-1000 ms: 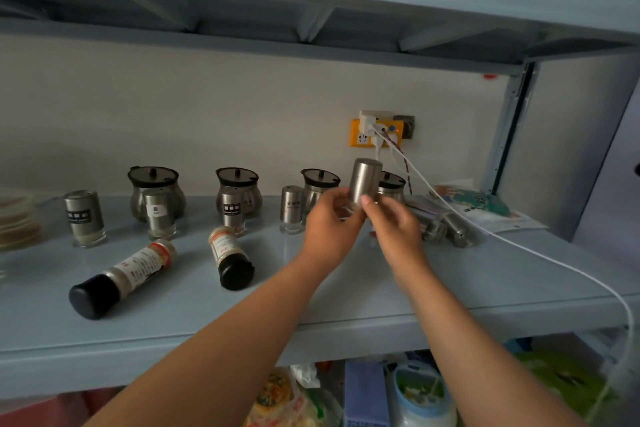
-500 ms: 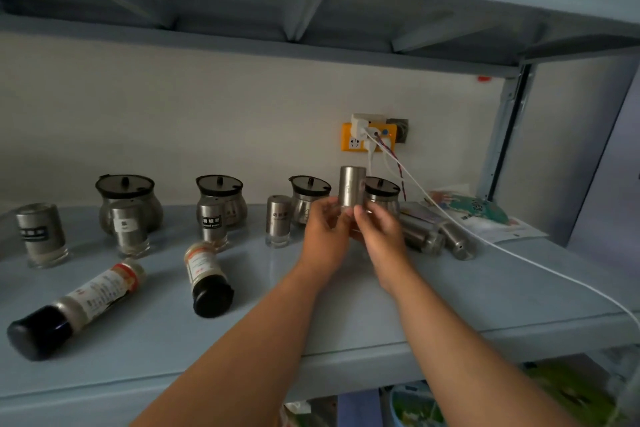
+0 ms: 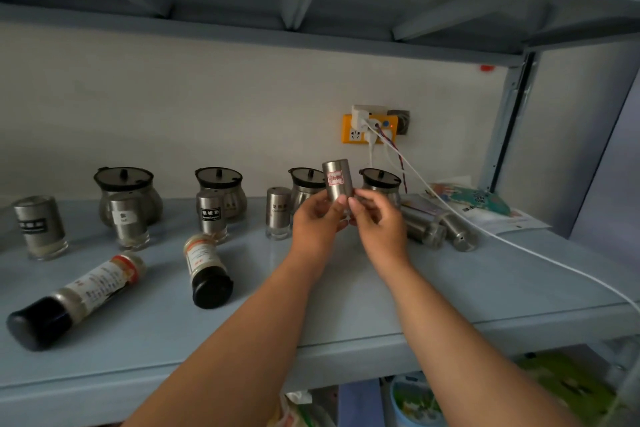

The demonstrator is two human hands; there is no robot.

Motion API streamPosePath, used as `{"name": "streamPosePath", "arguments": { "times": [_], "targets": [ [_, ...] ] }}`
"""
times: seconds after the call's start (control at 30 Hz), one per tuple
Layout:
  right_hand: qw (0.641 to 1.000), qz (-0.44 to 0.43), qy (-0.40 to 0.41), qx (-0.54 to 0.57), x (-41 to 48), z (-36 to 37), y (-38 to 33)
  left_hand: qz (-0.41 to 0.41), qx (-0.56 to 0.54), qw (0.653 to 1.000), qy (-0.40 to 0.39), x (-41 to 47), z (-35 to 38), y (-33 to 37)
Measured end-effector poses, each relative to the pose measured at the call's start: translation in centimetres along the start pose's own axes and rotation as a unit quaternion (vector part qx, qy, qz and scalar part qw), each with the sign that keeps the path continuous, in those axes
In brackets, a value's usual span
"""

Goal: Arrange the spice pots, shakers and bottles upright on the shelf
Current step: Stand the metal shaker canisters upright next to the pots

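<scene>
My left hand (image 3: 317,218) and my right hand (image 3: 379,222) both hold a steel shaker with a red label (image 3: 337,179) by its lower end, upright, above the blue shelf (image 3: 346,305). Steel pots with black lids stand along the wall, one at the far left (image 3: 126,192) and one at the far right (image 3: 381,184). In front of them several steel shakers stand upright, such as the leftmost one (image 3: 41,227). Two black-capped bottles lie on their sides, a long one (image 3: 74,302) and a short one (image 3: 206,270). Two steel shakers (image 3: 440,230) lie on the right.
A yellow wall socket (image 3: 369,128) holds plugs; a white cable (image 3: 519,246) runs from it across the right of the shelf and over its front edge. A printed bag (image 3: 485,204) lies at the back right. An upper shelf hangs overhead. Packages sit below the shelf.
The held shaker has been turned so its red label now faces me and stands upright. My hands have stayed in place; the camera view has shifted.
</scene>
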State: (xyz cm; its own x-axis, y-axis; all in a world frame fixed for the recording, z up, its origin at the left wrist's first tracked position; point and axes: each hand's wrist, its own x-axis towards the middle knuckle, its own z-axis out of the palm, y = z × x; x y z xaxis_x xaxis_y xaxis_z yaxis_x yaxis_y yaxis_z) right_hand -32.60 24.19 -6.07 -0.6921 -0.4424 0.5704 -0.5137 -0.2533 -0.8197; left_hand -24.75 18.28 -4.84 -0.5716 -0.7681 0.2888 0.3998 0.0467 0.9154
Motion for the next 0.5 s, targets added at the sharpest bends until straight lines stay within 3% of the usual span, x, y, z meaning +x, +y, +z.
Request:
{"name": "streamPosePath", "arguments": {
  "times": [0.27, 0.5],
  "targets": [
    [0.994, -0.053, 0.01, 0.092, -1.2, -0.6, -2.0, 0.069, -0.036, 0.997, -0.013, -1.8, 0.3, 2.1],
    [0.995, -0.061, 0.017, 0.076, -1.2, -0.8, -2.1, 0.082, -0.034, 0.996, -0.003, -2.0, 0.7, 2.0]
  ]
}}
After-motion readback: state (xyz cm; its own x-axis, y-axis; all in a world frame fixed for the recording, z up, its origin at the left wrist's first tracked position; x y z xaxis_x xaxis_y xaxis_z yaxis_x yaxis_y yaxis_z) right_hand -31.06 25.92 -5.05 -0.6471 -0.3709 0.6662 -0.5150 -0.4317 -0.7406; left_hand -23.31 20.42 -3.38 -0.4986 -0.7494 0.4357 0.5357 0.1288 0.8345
